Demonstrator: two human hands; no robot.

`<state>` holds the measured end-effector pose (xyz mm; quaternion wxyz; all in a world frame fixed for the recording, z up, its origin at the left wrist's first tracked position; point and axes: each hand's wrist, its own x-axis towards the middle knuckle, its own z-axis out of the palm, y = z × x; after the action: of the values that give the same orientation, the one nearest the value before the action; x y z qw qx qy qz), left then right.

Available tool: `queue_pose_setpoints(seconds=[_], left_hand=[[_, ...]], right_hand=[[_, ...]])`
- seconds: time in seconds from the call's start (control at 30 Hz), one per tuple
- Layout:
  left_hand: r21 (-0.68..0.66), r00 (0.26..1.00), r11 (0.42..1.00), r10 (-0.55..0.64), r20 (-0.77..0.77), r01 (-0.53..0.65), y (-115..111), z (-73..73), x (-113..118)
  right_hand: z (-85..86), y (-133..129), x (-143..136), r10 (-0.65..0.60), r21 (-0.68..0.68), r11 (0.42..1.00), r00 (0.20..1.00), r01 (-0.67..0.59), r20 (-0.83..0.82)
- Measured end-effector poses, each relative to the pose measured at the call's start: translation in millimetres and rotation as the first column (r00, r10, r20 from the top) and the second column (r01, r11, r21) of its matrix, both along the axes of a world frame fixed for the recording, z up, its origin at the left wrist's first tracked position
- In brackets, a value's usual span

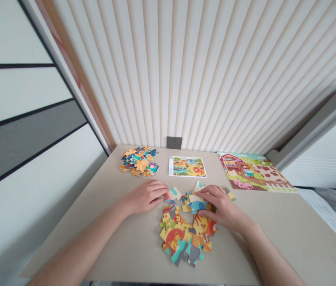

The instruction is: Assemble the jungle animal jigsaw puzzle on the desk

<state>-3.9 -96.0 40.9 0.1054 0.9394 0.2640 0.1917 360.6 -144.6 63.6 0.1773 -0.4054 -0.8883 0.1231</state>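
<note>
A loose heap of jigsaw puzzle pieces (pixel 175 240) lies in front of me, with a lion, a spotted animal and grey shapes printed on them. My left hand (pixel 150 194) rests palm down at the heap's upper left, fingers stretched out and apart. Its fingertips touch the edge of a red and cream puzzle piece (pixel 174 193). On the other side, my right hand (pixel 220 204) arches over the upper right pieces. Thumb and fingers grip a puzzle piece with a blue animal (pixel 198 206); part of it and pieces beneath are hidden by the hand.
A picture card (pixel 188 166) with animals lies beyond the heap. Back left is a second pile of puzzle pieces (pixel 139 162), mostly orange and blue. At the back right sits a farm picture (pixel 253 172). A ribbed wall with a dark socket (pixel 174 142) borders the table (pixel 117 246).
</note>
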Motion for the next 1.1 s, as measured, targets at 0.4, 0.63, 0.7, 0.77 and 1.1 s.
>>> queue_pose_setpoints(seconds=[0.4, 0.63, 0.7, 0.77, 1.1], left_hand=[[-0.029, 0.999, 0.999, 0.032, 0.018, -0.031, -2, -4.1, 8], [-0.008, 0.999, 1.0, 0.026, 0.034, -0.026, 1, -9.4, 8], [0.007, 0.999, 1.0, 0.02, 0.026, -0.02, 0, -7.6, 8], [0.022, 1.0, 1.0, 0.021, 0.021, -0.022, 0, -4.0, 8], [0.122, 0.989, 0.986, 0.101, 0.112, -0.115, 2, 2.5, 1]], right_hand=[[-5.4, 9, 25, -0.245, 0.018, 0.969, 0.97, 0.244, 0.0], [-8.4, 13, 31, -0.26, 0.059, 0.963, 0.965, 0.262, -0.04], [-6.1, 14, 37, -0.276, 0.069, 0.958, 0.96, 0.279, -0.059], [-3.1, 16, 48, -0.325, 0.091, 0.939, 0.942, 0.332, -0.08], [0.5, 23, 93, -0.559, 0.126, 0.799, 0.803, 0.588, -0.204]])
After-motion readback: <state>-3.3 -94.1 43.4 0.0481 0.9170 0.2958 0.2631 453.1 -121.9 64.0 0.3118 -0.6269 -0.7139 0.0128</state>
